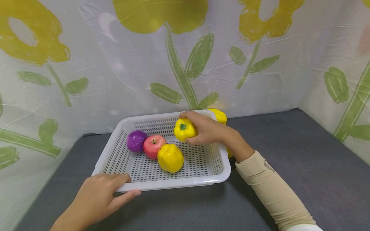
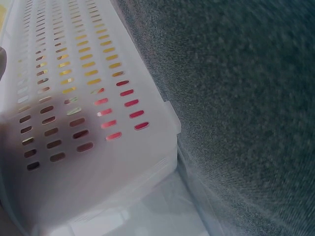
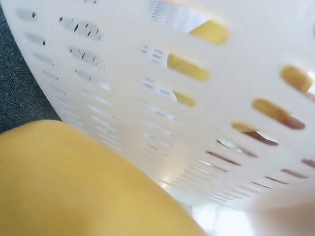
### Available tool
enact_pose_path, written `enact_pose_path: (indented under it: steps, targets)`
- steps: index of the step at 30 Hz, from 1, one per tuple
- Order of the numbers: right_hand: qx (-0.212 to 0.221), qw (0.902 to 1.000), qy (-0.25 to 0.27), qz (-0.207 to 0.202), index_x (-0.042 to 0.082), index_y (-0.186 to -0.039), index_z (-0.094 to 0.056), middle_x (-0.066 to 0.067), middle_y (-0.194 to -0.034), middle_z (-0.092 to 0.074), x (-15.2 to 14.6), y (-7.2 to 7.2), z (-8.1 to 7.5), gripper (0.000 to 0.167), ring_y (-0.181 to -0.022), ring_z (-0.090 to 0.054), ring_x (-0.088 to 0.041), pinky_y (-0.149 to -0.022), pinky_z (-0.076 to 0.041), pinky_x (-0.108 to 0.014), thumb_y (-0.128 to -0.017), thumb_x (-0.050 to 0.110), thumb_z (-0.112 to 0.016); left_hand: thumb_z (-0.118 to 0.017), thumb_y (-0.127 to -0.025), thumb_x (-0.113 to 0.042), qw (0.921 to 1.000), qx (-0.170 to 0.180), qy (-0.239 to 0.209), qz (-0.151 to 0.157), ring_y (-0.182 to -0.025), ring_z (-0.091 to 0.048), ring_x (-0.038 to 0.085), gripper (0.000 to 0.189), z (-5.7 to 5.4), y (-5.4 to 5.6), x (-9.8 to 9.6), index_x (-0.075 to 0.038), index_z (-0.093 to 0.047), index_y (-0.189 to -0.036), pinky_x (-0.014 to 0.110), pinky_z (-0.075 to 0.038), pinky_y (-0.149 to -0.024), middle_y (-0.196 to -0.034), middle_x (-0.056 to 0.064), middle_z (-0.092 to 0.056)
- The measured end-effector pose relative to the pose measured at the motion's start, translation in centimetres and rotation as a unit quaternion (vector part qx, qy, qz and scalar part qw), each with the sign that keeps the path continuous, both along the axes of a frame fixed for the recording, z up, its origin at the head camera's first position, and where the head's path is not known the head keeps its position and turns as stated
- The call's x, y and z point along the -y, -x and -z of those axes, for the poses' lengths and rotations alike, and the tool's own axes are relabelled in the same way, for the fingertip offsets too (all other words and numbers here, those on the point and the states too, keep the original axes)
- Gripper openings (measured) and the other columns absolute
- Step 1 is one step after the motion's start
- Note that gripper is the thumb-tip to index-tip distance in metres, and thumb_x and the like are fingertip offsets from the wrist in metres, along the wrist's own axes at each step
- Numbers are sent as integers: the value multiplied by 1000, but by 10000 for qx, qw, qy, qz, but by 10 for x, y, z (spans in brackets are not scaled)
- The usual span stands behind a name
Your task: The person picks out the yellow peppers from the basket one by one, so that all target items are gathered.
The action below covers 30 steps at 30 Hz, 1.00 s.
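In the head view my right hand (image 1: 206, 128) grips a yellow bell pepper (image 1: 185, 129) inside the white plastic basket (image 1: 173, 183), its green stem facing left. A second yellow pepper (image 1: 170, 158) lies on the basket floor, beside a red apple (image 1: 154, 146) and a purple round fruit (image 1: 136, 141). My left hand (image 1: 96, 195) holds the basket's front left corner, thumb outside and fingers over the rim. Through the slots in the left wrist view, red and yellow show. The right wrist view shows the slotted basket wall (image 3: 123, 73) close up.
Outside the basket's right end sits another yellow item (image 1: 218, 115), partly hidden by the rim and my arm. A large yellow surface (image 3: 74, 182) fills the right wrist view's lower left. The dark grey tabletop (image 1: 289, 154) meets a flower-printed curtain (image 1: 127, 70) behind.
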State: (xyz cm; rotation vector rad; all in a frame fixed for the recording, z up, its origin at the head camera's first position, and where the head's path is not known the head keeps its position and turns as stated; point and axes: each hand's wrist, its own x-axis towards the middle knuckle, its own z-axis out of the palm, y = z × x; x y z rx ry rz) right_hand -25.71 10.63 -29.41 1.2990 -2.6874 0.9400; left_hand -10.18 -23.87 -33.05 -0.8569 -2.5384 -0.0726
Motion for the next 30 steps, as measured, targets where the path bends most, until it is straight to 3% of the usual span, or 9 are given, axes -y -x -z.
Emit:
enact_pose_path:
  steps: [10,16,30]
  targets:
    - [-337,9994,-14,79,12,-141,-52,-1,-125,-51,0,-2,-3,69,-102,-52,-18,-86,-48,-34,-80,26,-83,-66,-86,-66,10000,-49,-12,26,-56,-35,0,39,1,0,0,-30,-56,-82,23,-28,-49,-67,-21,-44]
    - [-439,9987,-78,230,11,-142,-51,-4,-125,-52,-3,-5,-9,70,-103,-52,-20,-85,-48,-36,-80,26,-82,-65,-86,-66,9999,-126,-50,89,-56,-35,-1,39,3,0,0,-29,-55,-82,23,-28,-49,-67,-22,-43]
    - [-536,9975,310,343,11,-135,-52,-5,-121,-49,-17,-7,-15,68,-98,-52,-21,-77,-51,-34,-77,24,-84,-65,-86,-67,9998,-169,-23,74,-55,-34,0,39,6,0,1,-30,-53,-81,23,-28,-50,-67,-22,-40]
